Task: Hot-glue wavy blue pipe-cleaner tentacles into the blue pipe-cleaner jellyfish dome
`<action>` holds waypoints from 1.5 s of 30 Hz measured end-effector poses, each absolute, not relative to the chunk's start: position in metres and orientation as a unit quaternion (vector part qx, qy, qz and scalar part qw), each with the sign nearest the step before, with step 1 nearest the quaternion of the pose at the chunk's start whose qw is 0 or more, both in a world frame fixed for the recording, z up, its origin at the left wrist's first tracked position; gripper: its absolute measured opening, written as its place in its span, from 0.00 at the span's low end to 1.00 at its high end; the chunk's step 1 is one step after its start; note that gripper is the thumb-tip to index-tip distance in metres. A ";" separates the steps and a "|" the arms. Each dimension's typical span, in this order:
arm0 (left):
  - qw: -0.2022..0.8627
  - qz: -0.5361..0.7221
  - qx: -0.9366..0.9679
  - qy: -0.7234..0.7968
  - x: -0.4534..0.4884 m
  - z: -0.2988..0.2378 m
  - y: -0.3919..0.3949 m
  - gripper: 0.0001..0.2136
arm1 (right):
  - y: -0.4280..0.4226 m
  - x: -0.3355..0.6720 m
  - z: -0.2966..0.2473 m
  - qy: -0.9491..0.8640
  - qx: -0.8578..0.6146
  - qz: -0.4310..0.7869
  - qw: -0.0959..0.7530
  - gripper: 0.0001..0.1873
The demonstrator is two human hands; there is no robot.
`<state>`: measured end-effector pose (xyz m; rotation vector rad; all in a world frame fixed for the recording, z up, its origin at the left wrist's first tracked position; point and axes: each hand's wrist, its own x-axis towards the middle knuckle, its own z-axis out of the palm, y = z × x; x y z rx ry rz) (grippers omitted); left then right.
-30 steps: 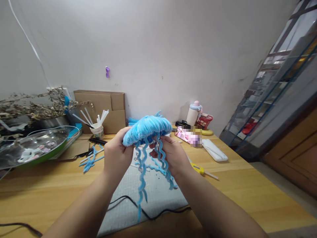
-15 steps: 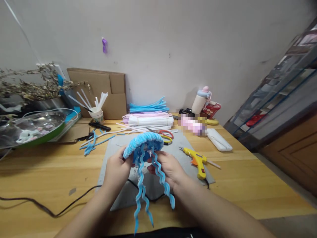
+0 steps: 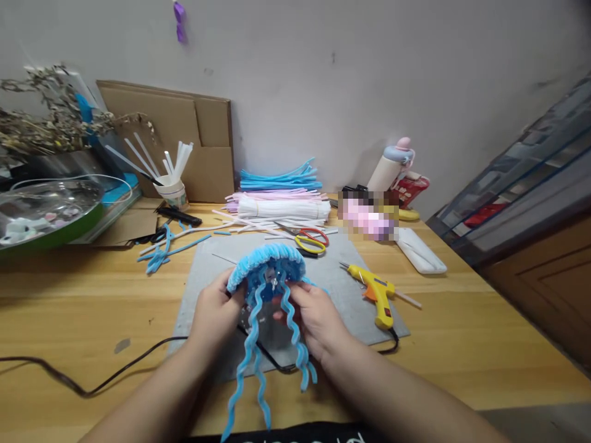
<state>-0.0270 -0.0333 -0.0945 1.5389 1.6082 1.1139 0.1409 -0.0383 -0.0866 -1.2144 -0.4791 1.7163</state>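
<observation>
A blue pipe-cleaner jellyfish (image 3: 266,264) with a domed fuzzy cap and wavy hanging tentacles is held up over a grey mat (image 3: 332,295). My left hand (image 3: 213,314) grips the cap's left rim, fingers closed. My right hand (image 3: 311,317) holds it from below on the right, fingers pinched among the tentacles near small clear beads. The tentacles dangle down toward the table's front edge.
A yellow glue gun (image 3: 376,292) lies right of my hands, its black cord (image 3: 92,384) crossing the wooden table. Scissors (image 3: 309,240), stacked blue, pink and white pipe cleaners (image 3: 279,197), a cup of sticks (image 3: 173,191), cardboard (image 3: 203,141), a metal tray (image 3: 41,212) and a bottle (image 3: 392,166) stand behind.
Both hands have lowered the jellyfish from in front of the wall down to just above the mat, and the view has tilted downward. The grip on it looks unchanged.
</observation>
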 end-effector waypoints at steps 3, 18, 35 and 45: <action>0.304 0.422 0.588 0.619 -0.026 -0.096 -0.037 0.10 | -0.038 0.140 -0.091 -0.196 -0.490 0.695 0.488 0.14; 0.316 0.405 0.592 0.621 -0.020 -0.094 -0.036 0.07 | -0.038 0.144 -0.104 -0.190 -0.498 0.687 0.494 0.12; 0.433 0.417 0.499 0.624 -0.014 -0.100 -0.028 0.07 | -0.035 0.152 -0.093 -0.195 -0.510 0.705 0.452 0.11; 0.472 0.445 0.453 0.611 -0.019 -0.087 -0.024 0.08 | -0.037 0.152 -0.085 -0.197 -0.513 0.724 0.417 0.09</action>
